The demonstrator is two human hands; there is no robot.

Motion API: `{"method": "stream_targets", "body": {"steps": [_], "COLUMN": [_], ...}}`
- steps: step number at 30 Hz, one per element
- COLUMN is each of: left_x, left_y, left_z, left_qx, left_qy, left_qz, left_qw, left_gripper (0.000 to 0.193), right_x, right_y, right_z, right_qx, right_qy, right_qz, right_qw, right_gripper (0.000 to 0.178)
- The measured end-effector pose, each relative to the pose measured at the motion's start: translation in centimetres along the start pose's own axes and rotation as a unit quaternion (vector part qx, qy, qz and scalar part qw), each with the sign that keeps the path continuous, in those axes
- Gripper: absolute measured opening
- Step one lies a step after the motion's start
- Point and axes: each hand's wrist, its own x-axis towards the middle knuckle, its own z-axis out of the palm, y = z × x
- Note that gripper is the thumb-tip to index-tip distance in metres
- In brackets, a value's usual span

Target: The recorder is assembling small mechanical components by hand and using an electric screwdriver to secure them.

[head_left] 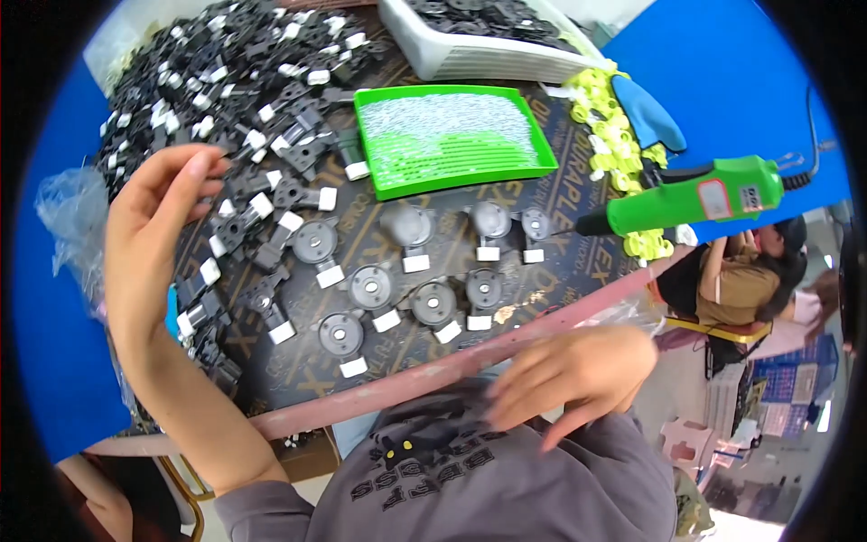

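The left hand [147,219], grip unclear, curled beside heaped black plastic white-tipped parts [239,104] at ten o'clock; the right hand [582,366] hung loosely open at four. A snag could have scattered them.

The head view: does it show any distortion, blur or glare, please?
In the head view, the corners are black and the pink table edge bends; in the head view, the right hand looks blurred, while the round dark parts are sharper; in the head view, a pale patch at lower right looks washed out.
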Motion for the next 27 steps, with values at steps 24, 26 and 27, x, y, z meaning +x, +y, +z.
{"method": "stream_targets", "body": {"steps": [24,26,27], "left_x": [11.0,16.0,18.7], "left_y": [5.3,5.7,4.9], "left_z": [10.8,14.8,16.9], "left_qx": [0.354,0.351,0.357], "left_qy": [-0.056,-0.093,-0.098], "left_qz": [0.192,0.217,0.256], "left_qw": [0.914,0.906,0.893], "left_gripper": [0.021,0.028,0.029], "right_x": [1.7,3.0,2.9], "right_y": [3.4,4.9,6.0], "right_z": [-4.4,-5.0,-5.1], "right_qx": [0.028,0.152,0.206], "right_qy": [-0.129,-0.162,-0.16], "right_qz": [-0.089,-0.106,-0.09], "right_qw": [0.987,0.969,0.961], "right_gripper": [0.045,0.043,0.042]}}
